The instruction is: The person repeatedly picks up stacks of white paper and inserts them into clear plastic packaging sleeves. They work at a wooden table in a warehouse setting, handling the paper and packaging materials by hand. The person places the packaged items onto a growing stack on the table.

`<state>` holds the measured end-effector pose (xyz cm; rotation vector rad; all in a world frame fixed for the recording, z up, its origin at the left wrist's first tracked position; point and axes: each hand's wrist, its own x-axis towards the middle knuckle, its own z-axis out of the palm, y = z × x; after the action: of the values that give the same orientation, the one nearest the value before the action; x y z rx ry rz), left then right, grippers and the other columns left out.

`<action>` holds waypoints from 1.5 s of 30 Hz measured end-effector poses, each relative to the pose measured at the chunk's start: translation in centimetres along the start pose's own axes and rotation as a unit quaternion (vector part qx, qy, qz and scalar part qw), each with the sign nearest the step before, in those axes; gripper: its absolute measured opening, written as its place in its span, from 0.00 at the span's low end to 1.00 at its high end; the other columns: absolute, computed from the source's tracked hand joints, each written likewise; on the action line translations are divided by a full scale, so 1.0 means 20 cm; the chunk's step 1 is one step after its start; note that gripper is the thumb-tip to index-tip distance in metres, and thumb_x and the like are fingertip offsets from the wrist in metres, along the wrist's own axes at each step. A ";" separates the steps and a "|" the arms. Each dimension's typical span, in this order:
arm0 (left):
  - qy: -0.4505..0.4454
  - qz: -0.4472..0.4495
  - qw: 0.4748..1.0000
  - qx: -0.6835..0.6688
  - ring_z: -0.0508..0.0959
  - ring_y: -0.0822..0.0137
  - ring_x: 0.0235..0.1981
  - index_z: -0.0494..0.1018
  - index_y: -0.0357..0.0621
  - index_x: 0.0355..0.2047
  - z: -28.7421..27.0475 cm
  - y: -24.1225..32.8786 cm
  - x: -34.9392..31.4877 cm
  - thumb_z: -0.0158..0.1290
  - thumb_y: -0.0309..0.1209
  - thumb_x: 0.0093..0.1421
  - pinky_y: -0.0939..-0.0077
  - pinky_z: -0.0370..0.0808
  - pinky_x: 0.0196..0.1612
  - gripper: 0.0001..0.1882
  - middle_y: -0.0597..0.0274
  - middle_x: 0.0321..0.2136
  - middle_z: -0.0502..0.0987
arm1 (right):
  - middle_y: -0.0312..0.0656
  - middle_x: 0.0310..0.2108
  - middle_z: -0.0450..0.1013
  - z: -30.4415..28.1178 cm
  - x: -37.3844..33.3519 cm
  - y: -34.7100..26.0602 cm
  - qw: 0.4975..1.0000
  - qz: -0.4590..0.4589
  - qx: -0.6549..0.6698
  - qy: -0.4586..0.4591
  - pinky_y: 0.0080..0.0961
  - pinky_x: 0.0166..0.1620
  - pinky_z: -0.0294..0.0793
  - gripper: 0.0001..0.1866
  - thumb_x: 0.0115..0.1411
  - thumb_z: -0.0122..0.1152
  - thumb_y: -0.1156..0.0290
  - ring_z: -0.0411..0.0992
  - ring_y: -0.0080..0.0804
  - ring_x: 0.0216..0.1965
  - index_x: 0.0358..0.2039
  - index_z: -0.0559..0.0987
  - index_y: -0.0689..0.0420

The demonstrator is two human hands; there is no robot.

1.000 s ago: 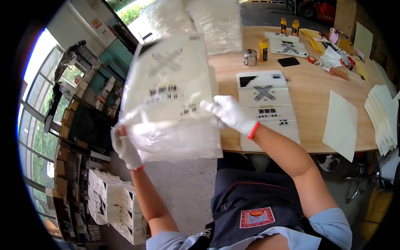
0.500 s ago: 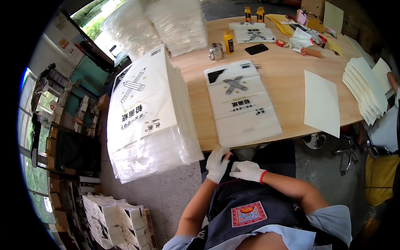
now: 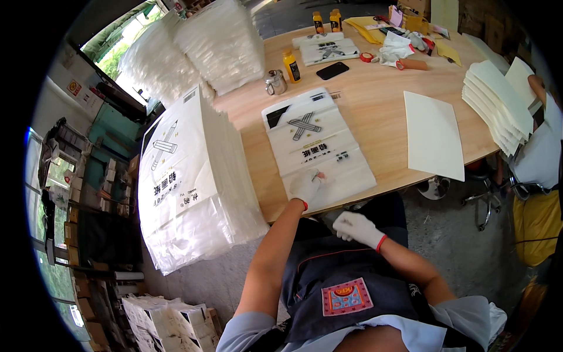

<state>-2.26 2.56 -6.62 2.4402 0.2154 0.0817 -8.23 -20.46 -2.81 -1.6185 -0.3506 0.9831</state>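
Pencil-print plastic bag point(image 3: 305, 149) lies flat on the wooden table point(image 3: 378, 126), its near end close to the edge and straight ahead of me, presumably so I don't have to stretch. My left hand point(image 3: 306, 186), white-gloved, sits on that near end, probably steadying the slippery film; fingers look bunched, a bare tip showing, but whether they pinch the film or just press it, can't tell. My right hand point(image 3: 356, 229), also gloved, hangs off the table over my apron point(image 3: 328, 264), fingers curled in together, no item visible in them (palm side hidden). Thick stack of matching bags point(image 3: 179, 152) stands just left, front overhanging the edge, likely for easy grabbing. Metal mug point(image 3: 274, 83), yellow bottle point(image 3: 291, 67) and black phone point(image 3: 332, 71) sit past the bag's far end, apparently clear of my elbows. Blank sheet point(image 3: 434, 135) lies apart, to the right.
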 end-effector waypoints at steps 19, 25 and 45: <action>0.087 0.042 0.790 -0.606 0.67 0.83 0.26 0.69 0.45 0.40 -0.51 0.42 0.06 0.51 0.28 0.61 0.89 0.64 0.28 0.07 0.73 0.28 0.69 | 0.51 0.30 0.76 -0.42 0.18 -0.14 0.925 0.064 -0.320 0.195 0.34 0.36 0.72 0.23 0.59 0.48 0.50 0.75 0.45 0.33 0.29 0.79 0.58; 0.029 0.051 0.935 -0.350 0.70 0.73 0.18 0.70 0.45 0.40 -0.30 0.64 -0.03 0.49 0.21 0.57 0.82 0.67 0.23 0.10 0.65 0.25 0.74 | 0.52 0.32 0.75 -0.20 0.18 -0.42 0.893 -0.264 -0.101 0.349 0.33 0.41 0.71 0.20 0.64 0.46 0.54 0.74 0.43 0.38 0.39 0.77 0.58; -0.038 0.157 0.972 -0.169 0.75 0.61 0.44 0.70 0.42 0.46 0.03 0.53 -0.25 0.47 0.20 0.57 0.72 0.70 0.46 0.16 0.52 0.42 0.75 | 0.45 0.53 0.66 -0.66 -0.10 -0.07 0.725 -0.311 -0.499 0.359 0.40 0.51 0.67 0.25 0.51 0.59 0.63 0.65 0.45 0.53 0.51 0.71 0.51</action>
<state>-5.60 -6.76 -0.38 2.1126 -0.2067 0.1519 0.83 -30.27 -0.79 -2.4164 -0.8886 -0.5318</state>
